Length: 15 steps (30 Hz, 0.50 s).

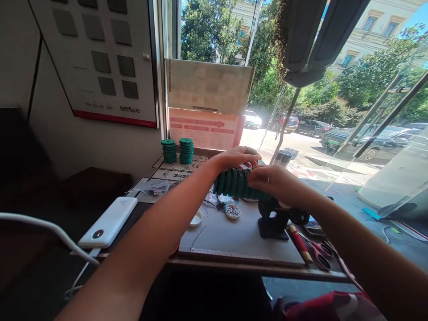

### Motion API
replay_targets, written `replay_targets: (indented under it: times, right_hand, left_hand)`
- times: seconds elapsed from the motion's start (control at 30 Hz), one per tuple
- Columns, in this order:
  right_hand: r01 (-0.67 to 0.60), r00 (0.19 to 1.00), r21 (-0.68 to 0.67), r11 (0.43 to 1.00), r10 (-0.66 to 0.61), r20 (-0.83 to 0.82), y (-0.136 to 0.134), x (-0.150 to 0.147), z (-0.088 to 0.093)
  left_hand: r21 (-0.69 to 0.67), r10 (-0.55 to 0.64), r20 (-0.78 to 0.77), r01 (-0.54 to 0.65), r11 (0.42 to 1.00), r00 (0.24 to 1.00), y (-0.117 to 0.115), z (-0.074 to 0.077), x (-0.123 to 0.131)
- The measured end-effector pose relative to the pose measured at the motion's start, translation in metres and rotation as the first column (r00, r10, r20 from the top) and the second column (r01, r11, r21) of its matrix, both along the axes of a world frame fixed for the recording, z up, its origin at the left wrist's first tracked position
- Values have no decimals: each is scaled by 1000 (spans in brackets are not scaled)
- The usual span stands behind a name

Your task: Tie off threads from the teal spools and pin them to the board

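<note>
A row of dark green ribbed spools [230, 183] sits lengthwise on a black stand [272, 225] at the middle of the table. Over the far side of this row is my left hand [239, 157], its fingers bent and closed together near the top. My right hand [272, 179] is at the right part of the row, thumb and fingers pinched beside the left fingertips. Whatever either pinch holds is too small or hidden to make out. Just below the spools lies a small round dish of beads [232, 211].
Two stacks of green spools [186, 151] stand at the back left. A white power bank [109, 223] with a cable lies left. A white lid [196, 218] is near my left forearm. Right of the stand are a red-and-yellow tube [300, 244] and scissors [321, 256]. A window is behind.
</note>
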State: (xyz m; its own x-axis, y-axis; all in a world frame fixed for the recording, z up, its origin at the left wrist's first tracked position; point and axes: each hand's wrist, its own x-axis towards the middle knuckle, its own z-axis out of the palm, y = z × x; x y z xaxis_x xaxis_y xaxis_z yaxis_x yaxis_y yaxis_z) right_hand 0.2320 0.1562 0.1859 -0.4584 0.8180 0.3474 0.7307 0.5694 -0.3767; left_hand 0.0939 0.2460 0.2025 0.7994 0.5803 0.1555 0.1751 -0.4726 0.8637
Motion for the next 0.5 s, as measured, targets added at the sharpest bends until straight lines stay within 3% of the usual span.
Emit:
replay_targets:
  times: [0.2, 0.5]
  right_hand:
    - [52, 999, 90, 995, -53, 11, -6, -4, -6]
    - [29, 999, 54, 998, -28, -23, -6, -2, -8]
  left_hand:
    - [163, 47, -108, -29, 986, 993, -3, 0, 1]
    - [392, 211, -350, -62, 918, 913, -2, -3, 12]
